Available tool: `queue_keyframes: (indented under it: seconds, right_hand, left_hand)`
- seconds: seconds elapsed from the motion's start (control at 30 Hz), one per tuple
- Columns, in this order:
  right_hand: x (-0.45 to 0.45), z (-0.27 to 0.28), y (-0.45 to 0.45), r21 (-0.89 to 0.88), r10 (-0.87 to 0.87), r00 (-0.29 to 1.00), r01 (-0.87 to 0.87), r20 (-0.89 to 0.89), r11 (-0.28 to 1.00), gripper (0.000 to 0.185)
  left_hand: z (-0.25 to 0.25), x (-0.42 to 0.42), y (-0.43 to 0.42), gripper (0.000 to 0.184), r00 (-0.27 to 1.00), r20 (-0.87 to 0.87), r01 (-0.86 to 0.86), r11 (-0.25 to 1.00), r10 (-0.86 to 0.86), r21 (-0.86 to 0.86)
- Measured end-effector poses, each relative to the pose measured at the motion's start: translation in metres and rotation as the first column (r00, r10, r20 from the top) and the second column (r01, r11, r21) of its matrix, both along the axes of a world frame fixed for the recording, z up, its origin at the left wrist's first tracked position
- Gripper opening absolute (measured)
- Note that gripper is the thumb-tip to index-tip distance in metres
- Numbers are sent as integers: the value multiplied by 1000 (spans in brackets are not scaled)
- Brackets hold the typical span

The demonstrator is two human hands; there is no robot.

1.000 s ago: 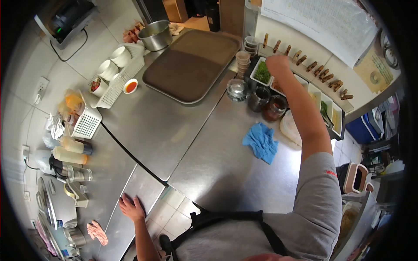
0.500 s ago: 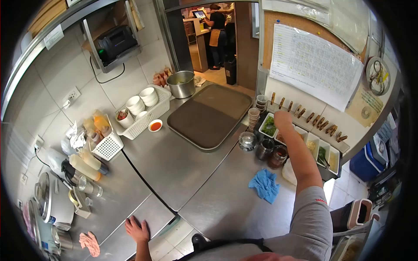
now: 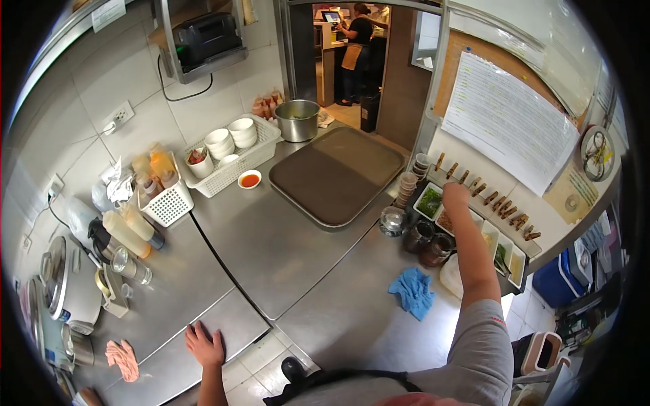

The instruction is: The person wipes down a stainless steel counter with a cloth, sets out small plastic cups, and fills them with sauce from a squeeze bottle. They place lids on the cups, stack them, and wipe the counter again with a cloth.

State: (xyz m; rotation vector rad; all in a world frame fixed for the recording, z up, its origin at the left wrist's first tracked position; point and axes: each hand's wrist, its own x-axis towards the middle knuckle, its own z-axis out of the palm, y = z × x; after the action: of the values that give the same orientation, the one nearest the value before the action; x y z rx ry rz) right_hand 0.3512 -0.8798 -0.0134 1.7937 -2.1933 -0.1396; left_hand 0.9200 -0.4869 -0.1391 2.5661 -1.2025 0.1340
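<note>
My left hand (image 3: 205,345) lies flat on the steel counter (image 3: 203,271) near its front edge, fingers spread and holding nothing. On the other side, my right arm reaches out over a row of topping containers. My right hand (image 3: 456,195) is above them, beside the white container of chopped green herbs (image 3: 429,202). Its fingers point away from me and are hidden, so any object in them is out of sight. Partly under my forearm is a container of brown bits (image 3: 444,222). Closer to me along the row, a container of green leaves (image 3: 500,256) shows a utensil handle.
A brown tray (image 3: 338,176) lies on the counter, near a small bowl of red sauce (image 3: 250,179), a white basket of bowls (image 3: 233,172) and a steel pot (image 3: 297,122). A blue cloth (image 3: 412,292) and dark jars (image 3: 437,250) sit by my right arm. Another person (image 3: 355,51) stands beyond the doorway.
The camera view has shifted slightly. My right hand stays over the containers, now slightly nearer the brown bits. My left hand remains flat on the counter.
</note>
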Motion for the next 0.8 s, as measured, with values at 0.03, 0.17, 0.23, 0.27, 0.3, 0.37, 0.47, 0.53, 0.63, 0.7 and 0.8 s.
queue_keyframes:
  seconds: [0.03, 0.17, 0.23, 0.27, 0.3, 0.37, 0.47, 0.53, 0.63, 0.7, 0.8]
  right_hand:
    - [0, -1, 0, -31, -3, 1000, 3, 0, 1000, 17]
    - [2, -23, 1, 15, 54, 997, -54, -52, 998, 18]
    - [2, -26, -1, 25, 45, 999, -45, -15, 999, 18]
    - [2, -28, -1, 50, 49, 999, -48, -16, 998, 18]
    - [4, -24, 2, 74, 50, 999, -48, -17, 996, 19]
    - [6, -19, 7, 121, 33, 999, -31, -17, 992, 19]
    - [13, -17, 12, 195, -8, 1000, 11, -21, 981, 22]
    - [19, -19, 14, 250, -34, 998, 43, -44, 967, 24]
    - [32, -29, 15, 172, -100, 995, 103, -27, 980, 27]
    - [38, -26, 9, 195, -136, 990, 139, -31, 971, 27]
    - [43, -26, 4, 167, -170, 983, 180, -77, 969, 28]
  left_hand:
    - [0, 0, 0, 59, 1000, -3, 3, 1000, -3, -3]
    - [7, -5, -2, 59, 1000, -28, -4, 1000, 4, 3]
    - [7, -5, -1, 59, 1000, -23, -2, 1000, 2, -3]
    - [6, -5, -1, 59, 1000, -22, 1, 1000, -1, -6]
    - [5, -4, -1, 59, 1000, -24, 1, 1000, -1, -10]
    - [3, -3, 0, 59, 999, -34, 8, 1000, -9, -18]
    - [4, -2, 0, 60, 998, -59, 9, 999, -11, -33]
    - [6, -2, 0, 61, 997, -72, 21, 999, -23, -25]
    - [8, -1, 1, 62, 995, -88, 40, 999, -41, -15]
    - [8, 1, 1, 62, 993, -94, 63, 998, -65, -22]
    - [7, 3, 2, 64, 990, -112, 89, 996, -91, -18]
